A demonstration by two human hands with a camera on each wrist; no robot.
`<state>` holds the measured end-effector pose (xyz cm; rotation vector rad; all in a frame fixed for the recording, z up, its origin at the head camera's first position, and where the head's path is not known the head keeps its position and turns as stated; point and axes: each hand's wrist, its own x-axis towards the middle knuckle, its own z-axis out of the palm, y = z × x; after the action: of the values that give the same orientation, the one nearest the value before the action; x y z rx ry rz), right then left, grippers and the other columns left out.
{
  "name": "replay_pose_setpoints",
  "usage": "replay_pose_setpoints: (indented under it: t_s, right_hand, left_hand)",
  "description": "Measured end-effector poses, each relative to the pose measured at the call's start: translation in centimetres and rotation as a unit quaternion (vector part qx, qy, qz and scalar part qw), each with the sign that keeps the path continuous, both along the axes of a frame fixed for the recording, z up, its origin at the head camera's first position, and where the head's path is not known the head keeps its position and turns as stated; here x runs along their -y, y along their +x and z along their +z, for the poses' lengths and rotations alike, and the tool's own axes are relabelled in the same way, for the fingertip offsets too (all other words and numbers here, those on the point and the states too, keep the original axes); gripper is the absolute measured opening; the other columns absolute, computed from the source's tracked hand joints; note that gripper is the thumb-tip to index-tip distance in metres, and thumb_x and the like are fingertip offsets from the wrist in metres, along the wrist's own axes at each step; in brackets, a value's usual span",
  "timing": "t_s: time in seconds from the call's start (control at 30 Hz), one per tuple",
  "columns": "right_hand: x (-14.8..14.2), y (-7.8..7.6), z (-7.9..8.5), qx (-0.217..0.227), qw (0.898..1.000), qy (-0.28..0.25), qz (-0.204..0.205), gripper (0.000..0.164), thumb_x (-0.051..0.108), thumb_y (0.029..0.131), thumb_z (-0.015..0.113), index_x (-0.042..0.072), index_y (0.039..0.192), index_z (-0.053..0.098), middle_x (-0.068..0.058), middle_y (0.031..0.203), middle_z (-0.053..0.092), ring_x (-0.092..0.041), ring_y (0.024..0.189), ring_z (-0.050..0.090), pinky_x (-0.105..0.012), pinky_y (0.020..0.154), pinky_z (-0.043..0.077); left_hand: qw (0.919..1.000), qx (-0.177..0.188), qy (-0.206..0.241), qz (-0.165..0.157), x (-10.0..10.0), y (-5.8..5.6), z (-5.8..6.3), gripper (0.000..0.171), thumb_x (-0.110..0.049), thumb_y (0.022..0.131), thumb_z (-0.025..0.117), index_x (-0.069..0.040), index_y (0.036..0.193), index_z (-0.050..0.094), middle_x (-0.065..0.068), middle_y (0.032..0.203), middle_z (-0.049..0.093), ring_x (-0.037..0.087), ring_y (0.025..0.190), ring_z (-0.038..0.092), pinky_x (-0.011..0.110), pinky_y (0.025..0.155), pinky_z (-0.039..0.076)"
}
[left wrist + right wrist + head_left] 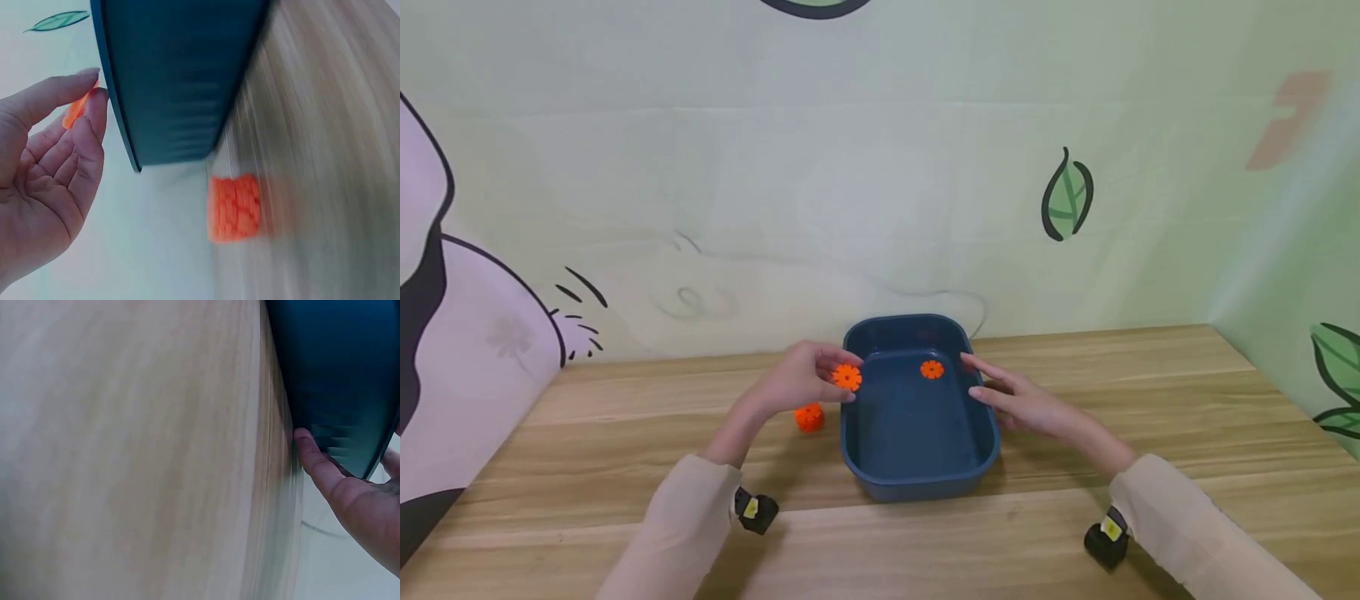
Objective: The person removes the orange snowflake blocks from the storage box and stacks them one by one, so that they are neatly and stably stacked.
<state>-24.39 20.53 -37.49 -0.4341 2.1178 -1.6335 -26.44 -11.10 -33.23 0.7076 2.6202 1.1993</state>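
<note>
My left hand (801,379) pinches an orange notched plastic disc (847,377) between thumb and fingers, at the left rim of a dark blue plastic basin (917,481). Another such disc (932,369) lies inside the basin, toward the back. Below the left hand, on the table, stands a short stack of orange discs (809,417), whose layered side shows in the left wrist view. On the opposite side my right hand (1026,404) holds the basin's wall, thumb and index finger at the rim. Another finger (325,472) presses low against the outer wall, close to the tabletop.
The basin stands on a wood-grain table (1150,375) near its back edge. Behind it rises a pale green printed wall covering (850,192) with leaf drawings. Each wrist carries a small black camera, one on the left (756,511) and one on the right (1107,540).
</note>
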Motion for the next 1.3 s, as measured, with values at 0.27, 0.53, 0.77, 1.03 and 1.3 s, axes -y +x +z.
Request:
replay_pose_setpoints:
  t_s: [0.27, 0.53, 0.77, 1.03, 1.3]
  right_hand:
    - [0.0, 0.0, 0.1, -0.001, 1.0, -0.007, 0.003, 0.065, 0.027, 0.094, 0.049, 0.014, 0.147, 0.012, -0.019, 0.15, 0.009, -0.043, 0.129, 0.026, -0.047, 0.092, 0.041]
    - [0.1, 0.0, 0.3, 0.0, 1.0, -0.008, 0.003, 0.065, 0.027, 0.094, 0.049, 0.014, 0.147, 0.012, -0.019, 0.15, 0.008, -0.042, 0.129, 0.027, -0.046, 0.093, 0.041]
    - [0.1, 0.1, 0.4, 0.003, 1.0, -0.008, 0.003, 0.066, 0.027, 0.094, 0.049, 0.013, 0.147, 0.012, -0.019, 0.15, 0.008, -0.043, 0.13, 0.025, -0.047, 0.093, 0.04]
    - [0.1, 0.1, 0.4, -0.001, 1.0, -0.006, 0.005, 0.066, 0.027, 0.094, 0.049, 0.013, 0.147, 0.012, -0.019, 0.15, 0.009, -0.043, 0.13, 0.024, -0.048, 0.093, 0.04]
    - [0.1, 0.1, 0.3, -0.005, 1.0, -0.004, 0.006, 0.066, 0.027, 0.094, 0.049, 0.012, 0.147, 0.012, -0.02, 0.15, 0.009, -0.044, 0.13, 0.024, -0.048, 0.093, 0.04]
  left_hand:
    - [0.9997, -0.006, 0.016, 0.018, 2.2, -0.2, -1.1, 0.039, -0.017, 0.074, 0.075, -0.003, 0.109, 0.063, 0.009, 0.104, 0.064, 0.022, 0.086, 0.057, 0.033, 0.077, 0.049]
    - [0.9987, -0.006, 0.022, 0.046, 3.9, -0.1, -2.1, 0.042, -0.019, 0.074, 0.075, -0.002, 0.11, 0.063, 0.009, 0.105, 0.064, 0.023, 0.091, 0.057, 0.034, 0.079, 0.048]
    - [0.9987, -0.01, 0.015, 0.047, 4.7, -0.2, -2.9, 0.042, -0.02, 0.073, 0.076, -0.003, 0.109, 0.064, 0.007, 0.1, 0.066, 0.024, 0.091, 0.055, 0.034, 0.077, 0.047]
    - [0.9989, 0.022, -0.003, 0.041, 5.4, -1.0, -4.1, 0.043, -0.024, 0.073, 0.076, -0.003, 0.109, 0.064, 0.007, 0.102, 0.066, 0.023, 0.092, 0.056, 0.034, 0.08, 0.047]
    - [0.9973, 0.058, -0.026, 0.036, 5.4, -1.3, -4.4, 0.042, -0.023, 0.074, 0.076, -0.005, 0.11, 0.064, 0.006, 0.104, 0.064, 0.021, 0.094, 0.055, 0.036, 0.085, 0.046]
